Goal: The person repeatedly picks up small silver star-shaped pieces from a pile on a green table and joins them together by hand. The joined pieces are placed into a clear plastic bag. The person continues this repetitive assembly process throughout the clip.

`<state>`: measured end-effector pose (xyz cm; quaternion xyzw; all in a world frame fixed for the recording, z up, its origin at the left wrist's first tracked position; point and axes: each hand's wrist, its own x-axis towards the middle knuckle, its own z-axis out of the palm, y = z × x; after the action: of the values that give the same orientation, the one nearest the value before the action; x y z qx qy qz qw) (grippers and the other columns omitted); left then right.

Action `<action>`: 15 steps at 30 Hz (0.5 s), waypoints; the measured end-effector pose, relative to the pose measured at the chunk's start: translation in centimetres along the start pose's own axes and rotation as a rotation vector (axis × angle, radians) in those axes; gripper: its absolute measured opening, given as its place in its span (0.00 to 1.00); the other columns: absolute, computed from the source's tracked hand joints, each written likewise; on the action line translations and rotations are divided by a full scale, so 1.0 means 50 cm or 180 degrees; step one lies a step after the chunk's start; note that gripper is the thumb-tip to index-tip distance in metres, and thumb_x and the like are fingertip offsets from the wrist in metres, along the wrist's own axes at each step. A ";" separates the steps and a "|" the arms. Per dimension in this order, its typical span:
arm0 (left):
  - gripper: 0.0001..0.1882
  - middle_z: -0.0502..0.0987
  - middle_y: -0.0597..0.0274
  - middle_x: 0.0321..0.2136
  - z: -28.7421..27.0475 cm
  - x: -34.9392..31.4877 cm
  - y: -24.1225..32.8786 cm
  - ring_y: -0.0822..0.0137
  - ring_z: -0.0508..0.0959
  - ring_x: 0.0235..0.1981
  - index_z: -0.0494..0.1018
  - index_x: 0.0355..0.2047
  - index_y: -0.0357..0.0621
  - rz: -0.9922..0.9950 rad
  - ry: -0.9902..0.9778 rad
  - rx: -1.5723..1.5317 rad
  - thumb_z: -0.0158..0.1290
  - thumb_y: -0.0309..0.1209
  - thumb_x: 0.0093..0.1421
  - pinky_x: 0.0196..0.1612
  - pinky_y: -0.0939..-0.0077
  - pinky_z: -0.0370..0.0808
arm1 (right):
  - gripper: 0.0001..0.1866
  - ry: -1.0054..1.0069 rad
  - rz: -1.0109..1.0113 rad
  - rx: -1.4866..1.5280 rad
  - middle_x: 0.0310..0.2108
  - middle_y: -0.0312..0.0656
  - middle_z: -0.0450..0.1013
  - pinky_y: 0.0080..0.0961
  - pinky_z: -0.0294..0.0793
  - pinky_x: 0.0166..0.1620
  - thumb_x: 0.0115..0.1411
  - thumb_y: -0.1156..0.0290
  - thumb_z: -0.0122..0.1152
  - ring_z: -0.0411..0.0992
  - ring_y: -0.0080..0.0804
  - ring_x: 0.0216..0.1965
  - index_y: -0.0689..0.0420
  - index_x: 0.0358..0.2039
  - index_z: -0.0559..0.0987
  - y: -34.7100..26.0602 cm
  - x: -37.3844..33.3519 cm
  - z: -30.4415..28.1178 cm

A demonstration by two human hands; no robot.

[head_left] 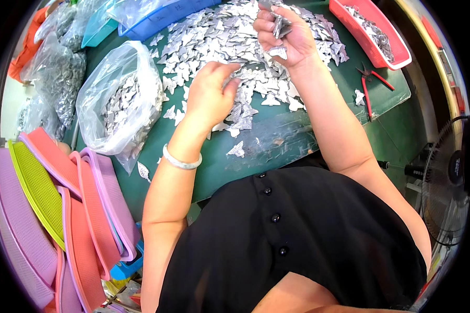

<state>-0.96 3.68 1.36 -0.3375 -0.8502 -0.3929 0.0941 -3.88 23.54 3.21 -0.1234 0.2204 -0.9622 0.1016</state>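
Observation:
A broad heap of small silver butterfly-shaped metal pieces (203, 34) is spread over the green table. My left hand (209, 94) hovers at the near side of the heap, thumb and forefinger apart, and I see nothing gripped between them. Several pieces (241, 116) lie overlapped just beside its thumb. Over the far right part of the heap, my right hand (297, 41) is turned palm up. Its fingers are curled around a few metal butterfly pieces (281, 26), partly hidden by the fingers. A single piece (236, 149) lies apart nearer my body.
A clear plastic bag (96, 109) of metal pieces stands left of the heap. Red-handled pliers (368, 86) lie at right, near a pink basket (402, 61) of metal parts. Blue tray (156, 21) at back, filled bags (62, 78) and stacked plastic baskets (23, 208) at left, fan (444, 182) at right.

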 end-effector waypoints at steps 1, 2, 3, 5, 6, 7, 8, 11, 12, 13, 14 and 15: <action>0.12 0.71 0.57 0.28 0.009 0.008 0.001 0.56 0.71 0.33 0.73 0.34 0.44 0.0286 -0.0104 0.0320 0.53 0.26 0.46 0.37 0.68 0.68 | 0.10 0.0030 -0.0068 0.0128 0.21 0.41 0.65 0.16 0.57 0.15 0.54 0.67 0.46 0.59 0.24 0.15 0.62 0.30 0.67 0.000 -0.001 0.001; 0.12 0.71 0.56 0.27 0.018 0.017 0.005 0.55 0.71 0.34 0.73 0.33 0.44 0.0252 -0.0259 0.0467 0.53 0.26 0.45 0.37 0.67 0.68 | 0.11 0.0061 -0.0137 0.0256 0.23 0.42 0.66 0.16 0.57 0.15 0.54 0.68 0.46 0.59 0.24 0.17 0.63 0.33 0.67 0.001 0.000 0.001; 0.12 0.71 0.56 0.27 0.025 0.026 0.008 0.55 0.71 0.34 0.74 0.33 0.44 0.0229 -0.0418 0.0615 0.53 0.26 0.45 0.37 0.66 0.68 | 0.12 0.0090 -0.0217 0.0383 0.24 0.43 0.66 0.16 0.57 0.15 0.54 0.69 0.46 0.60 0.25 0.18 0.64 0.35 0.67 -0.001 0.000 -0.001; 0.11 0.71 0.55 0.27 0.039 0.038 0.003 0.55 0.71 0.34 0.74 0.32 0.43 0.0206 -0.0664 0.0752 0.53 0.26 0.45 0.38 0.66 0.68 | 0.16 -0.0032 -0.0063 0.0362 0.29 0.46 0.67 0.18 0.58 0.16 0.50 0.73 0.47 0.62 0.27 0.21 0.66 0.40 0.66 0.001 -0.008 -0.028; 0.11 0.71 0.55 0.27 0.046 0.041 0.000 0.54 0.71 0.34 0.74 0.31 0.43 0.0184 -0.0786 0.0822 0.53 0.26 0.45 0.39 0.65 0.68 | 0.16 0.0023 -0.0014 0.0343 0.29 0.46 0.67 0.18 0.57 0.16 0.50 0.74 0.47 0.63 0.27 0.22 0.66 0.40 0.66 0.006 -0.013 -0.038; 0.10 0.71 0.55 0.27 0.048 0.044 -0.002 0.55 0.71 0.34 0.73 0.31 0.43 0.0123 -0.0807 0.0755 0.53 0.26 0.45 0.38 0.66 0.68 | 0.17 0.0078 0.0037 0.0325 0.30 0.46 0.67 0.18 0.57 0.16 0.49 0.74 0.47 0.63 0.27 0.22 0.66 0.41 0.67 0.010 -0.017 -0.049; 0.10 0.71 0.55 0.26 0.046 0.049 -0.003 0.55 0.71 0.33 0.73 0.31 0.42 0.0060 -0.0829 0.0690 0.53 0.25 0.44 0.37 0.66 0.68 | 0.18 0.0091 0.0039 0.0253 0.31 0.46 0.67 0.18 0.58 0.16 0.49 0.74 0.46 0.62 0.26 0.22 0.66 0.42 0.66 0.008 -0.018 -0.055; 0.09 0.72 0.54 0.28 0.045 0.052 -0.004 0.55 0.71 0.33 0.72 0.29 0.41 0.0068 -0.0835 0.0630 0.53 0.25 0.44 0.37 0.67 0.68 | 0.20 0.0144 0.0058 0.0014 0.32 0.46 0.66 0.17 0.59 0.17 0.50 0.75 0.46 0.61 0.25 0.23 0.68 0.45 0.64 0.015 -0.020 -0.065; 0.09 0.72 0.54 0.28 0.045 0.052 -0.005 0.55 0.71 0.33 0.72 0.29 0.40 0.0142 -0.0824 0.0634 0.53 0.25 0.44 0.37 0.67 0.68 | 0.20 0.0173 0.0063 -0.0108 0.32 0.45 0.66 0.17 0.59 0.17 0.50 0.75 0.46 0.61 0.24 0.23 0.68 0.45 0.64 0.016 -0.019 -0.061; 0.09 0.72 0.54 0.29 0.046 0.053 -0.006 0.55 0.71 0.33 0.72 0.29 0.40 0.0216 -0.0814 0.0636 0.53 0.25 0.44 0.37 0.67 0.68 | 0.20 0.0202 0.0068 -0.0231 0.32 0.45 0.66 0.17 0.59 0.17 0.50 0.75 0.46 0.61 0.24 0.22 0.68 0.45 0.64 0.018 -0.018 -0.055; 0.09 0.72 0.53 0.29 0.046 0.055 -0.008 0.55 0.72 0.33 0.72 0.29 0.40 0.0173 -0.0881 0.0589 0.53 0.25 0.43 0.37 0.67 0.68 | 0.17 0.0372 0.0043 -0.0360 0.27 0.43 0.69 0.16 0.57 0.16 0.49 0.74 0.45 0.64 0.24 0.21 0.65 0.41 0.68 0.023 -0.017 -0.048; 0.09 0.72 0.53 0.29 0.045 0.059 -0.010 0.55 0.72 0.33 0.72 0.29 0.39 0.0134 -0.0943 0.0543 0.53 0.25 0.43 0.37 0.67 0.68 | 0.16 0.0471 0.0087 -0.0492 0.27 0.43 0.69 0.16 0.56 0.16 0.50 0.74 0.45 0.64 0.24 0.21 0.65 0.40 0.68 0.023 -0.021 -0.041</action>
<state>-3.24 6.57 0.78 -0.4003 -0.8778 -0.2632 0.0042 -3.33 23.61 0.69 -0.0565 0.3025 -0.9474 0.0883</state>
